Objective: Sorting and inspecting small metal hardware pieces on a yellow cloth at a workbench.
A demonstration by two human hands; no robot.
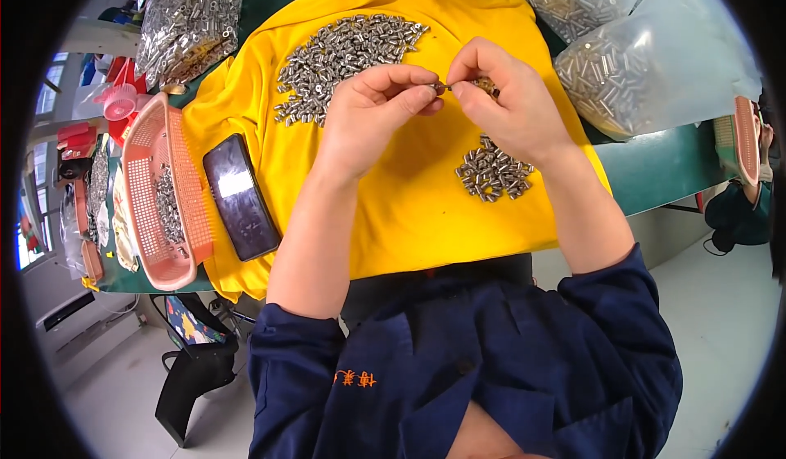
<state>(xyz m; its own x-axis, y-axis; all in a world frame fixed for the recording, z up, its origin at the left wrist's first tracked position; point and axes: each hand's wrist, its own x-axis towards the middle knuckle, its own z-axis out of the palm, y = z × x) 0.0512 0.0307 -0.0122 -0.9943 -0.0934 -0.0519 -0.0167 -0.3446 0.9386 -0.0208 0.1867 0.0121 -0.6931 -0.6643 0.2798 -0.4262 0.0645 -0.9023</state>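
A small metal part [443, 87] is pinched between the left hand [372, 107] and right hand [499, 99], fingertips closed on it, above the yellow cloth [409, 205].

Navy work jacket [458, 377], sleeves pushed up, orange chest embroidery [354, 378]

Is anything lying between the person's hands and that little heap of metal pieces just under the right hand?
Nothing visible does. The right hand and left hand meet over a tiny metal part above the yellow cloth; only bare cloth separates them from the small heap.
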